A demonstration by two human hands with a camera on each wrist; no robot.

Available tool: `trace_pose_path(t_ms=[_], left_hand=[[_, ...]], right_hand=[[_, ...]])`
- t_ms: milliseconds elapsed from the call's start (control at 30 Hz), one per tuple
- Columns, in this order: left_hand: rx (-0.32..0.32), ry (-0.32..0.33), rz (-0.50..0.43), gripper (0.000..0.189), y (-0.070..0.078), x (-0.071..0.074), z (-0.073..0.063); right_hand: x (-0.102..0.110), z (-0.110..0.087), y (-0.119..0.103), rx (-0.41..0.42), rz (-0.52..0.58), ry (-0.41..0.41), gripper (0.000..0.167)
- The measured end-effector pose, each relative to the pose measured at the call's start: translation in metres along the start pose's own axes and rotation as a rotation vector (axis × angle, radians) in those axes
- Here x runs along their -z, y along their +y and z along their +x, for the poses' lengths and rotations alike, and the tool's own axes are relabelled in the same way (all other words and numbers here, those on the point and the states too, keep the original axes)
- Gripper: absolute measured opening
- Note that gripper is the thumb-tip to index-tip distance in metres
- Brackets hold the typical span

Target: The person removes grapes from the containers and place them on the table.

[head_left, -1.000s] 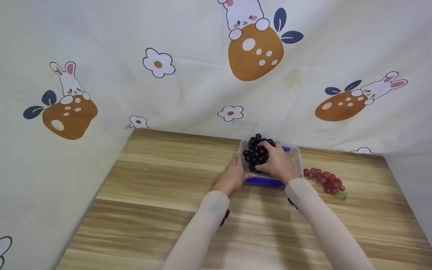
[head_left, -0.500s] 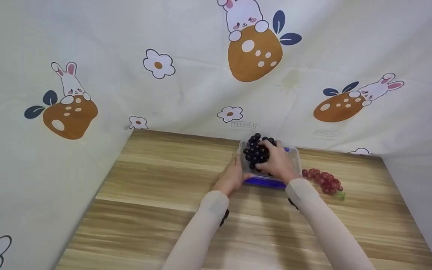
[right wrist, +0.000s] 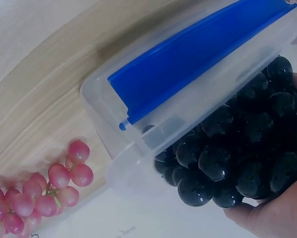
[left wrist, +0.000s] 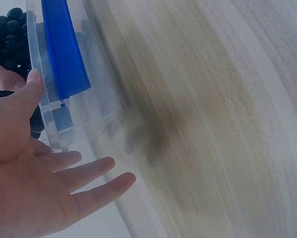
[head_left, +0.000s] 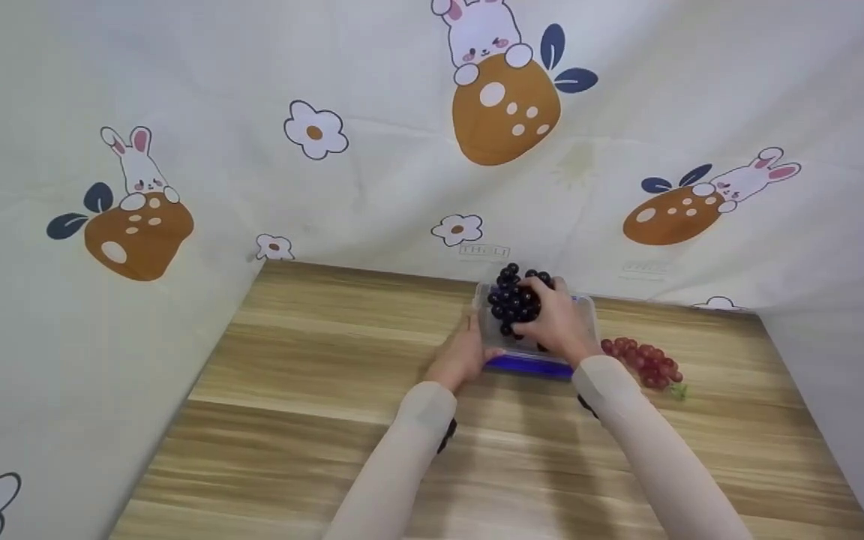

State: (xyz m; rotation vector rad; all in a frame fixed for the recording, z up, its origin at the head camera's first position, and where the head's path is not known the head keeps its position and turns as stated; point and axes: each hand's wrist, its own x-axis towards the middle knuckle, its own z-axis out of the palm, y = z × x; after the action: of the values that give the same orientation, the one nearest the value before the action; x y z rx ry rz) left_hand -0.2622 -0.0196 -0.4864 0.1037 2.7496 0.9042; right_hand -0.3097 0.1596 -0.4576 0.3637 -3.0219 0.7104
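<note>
A bunch of black grapes [head_left: 508, 300] is at the mouth of a clear plastic box [head_left: 591, 319] with blue latches [left wrist: 64, 49]. My right hand [head_left: 561, 324] grips the bunch from the right, thumb and fingers around it; in the right wrist view several grapes [right wrist: 215, 161] overlap the box rim. At the box's left front corner my left hand [head_left: 463, 351] rests against the wall. Its thumb lies at the near rim and its other fingers [left wrist: 96, 191] are extended and spread. Much of the box's inside is hidden by the grapes and right hand.
A bunch of red grapes [head_left: 646, 362] with a green stem lies on the wooden table [head_left: 312, 360], just right of the box. Behind the box hangs a pale cloth [head_left: 372, 180] printed with rabbits and flowers; more of it stands on both sides.
The black grapes have shifted slightly right and up relative to the box, with my right hand still gripping them. My left hand stays at the box corner. The head view has drifted a little.
</note>
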Motion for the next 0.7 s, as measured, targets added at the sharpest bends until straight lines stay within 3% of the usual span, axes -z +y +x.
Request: trace_pose_path(t_ms=[467,700], left_hand=[[-0.021,0.008,-0.039,0.092,-0.001,0.000,0.000],[0.026,-0.013,-0.011,0.092,0.002,0.001,-0.002]], right_hand=[[0.011,0.000,-0.003,-0.013,0.032,0.000,0.072],[0.015,-0.002,-0.004,0.005,-0.009,0.030,0.073]])
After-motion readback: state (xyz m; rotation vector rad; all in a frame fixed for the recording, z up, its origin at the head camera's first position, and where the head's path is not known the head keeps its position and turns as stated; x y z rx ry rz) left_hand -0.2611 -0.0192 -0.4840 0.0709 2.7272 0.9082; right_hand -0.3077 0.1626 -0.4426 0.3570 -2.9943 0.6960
